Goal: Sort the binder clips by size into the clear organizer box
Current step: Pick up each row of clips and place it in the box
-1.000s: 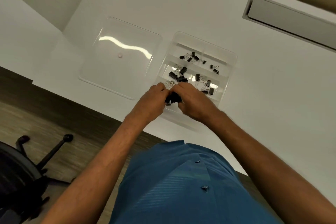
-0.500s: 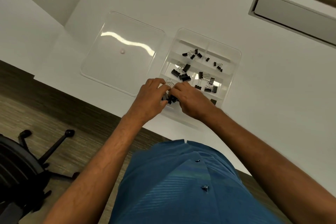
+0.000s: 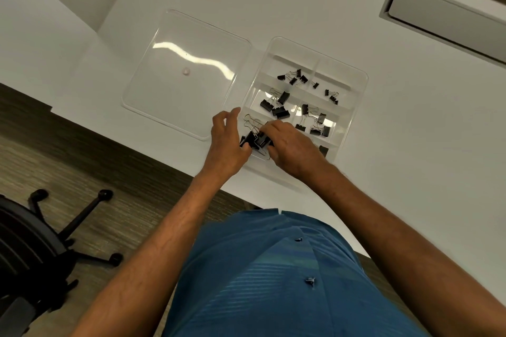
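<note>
Since half a second ago, the left hand [image 3: 228, 145] has been spread, its forefinger now lifted toward the lid, while the large clips [image 3: 256, 139] are exposed between the two hands. These clips are bunched in the near-left compartment of the organizer box [image 3: 358, 96], their wire handles pointing away from the person. They are pinched on the left side by the left thumb and the lower fingers, the other fingers being held open above them. The right hand [image 3: 293, 145] is laid over their right side with its fingertips curled down onto them; whether a clip is actually gripped cannot be told. Medium clips [image 3: 276, 105] are seen in the compartment just beyond, smaller clips [image 3: 315, 124] to the right of these, and the smallest clips [image 3: 294, 78] in the far row. A clear lid [image 3: 178, 90] is laid flat just left of the box on the white table [image 3: 410, 145]. An office chair [image 3: 32, 243] is seen on the floor at lower left.
</note>
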